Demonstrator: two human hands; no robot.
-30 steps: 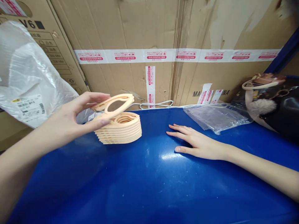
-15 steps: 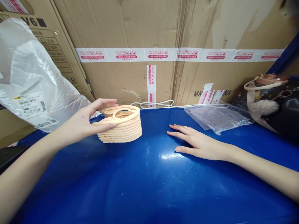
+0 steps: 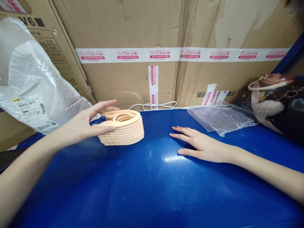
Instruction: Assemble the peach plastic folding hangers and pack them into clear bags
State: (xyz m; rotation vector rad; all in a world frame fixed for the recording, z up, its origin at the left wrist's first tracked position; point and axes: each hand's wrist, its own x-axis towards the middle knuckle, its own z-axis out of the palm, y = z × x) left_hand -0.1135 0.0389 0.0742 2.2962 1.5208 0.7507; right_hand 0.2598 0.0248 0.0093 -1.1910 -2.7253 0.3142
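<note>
A neat stack of flat cream-coloured pieces (image 3: 123, 133) with rounded ends and oval openings sits left of centre on the blue table (image 3: 152, 183). My left hand (image 3: 83, 123) straddles its left end, the thumb along the near side and a finger at the far side. The index finger sticks up, off the stack. That end of the stack is partly hidden by the hand. To the right, my right hand (image 3: 201, 145) rests palm down with its fingers spread, holding nothing. A stretch of blue surface separates it from the stack.
A large taped cardboard box (image 3: 133, 34) stands along the back, with a white cord (image 3: 163, 105) at its foot. Behind my left arm leans a white plastic bag (image 3: 35, 79) with labels. A clear plastic bag (image 3: 218, 122) lies at the back right, beside a dark bag (image 3: 289, 107) with a pompom.
The top of the cream stack has sunk slightly and its top pieces lie closer in line. My left hand keeps its place around the end. My right hand has not moved.
</note>
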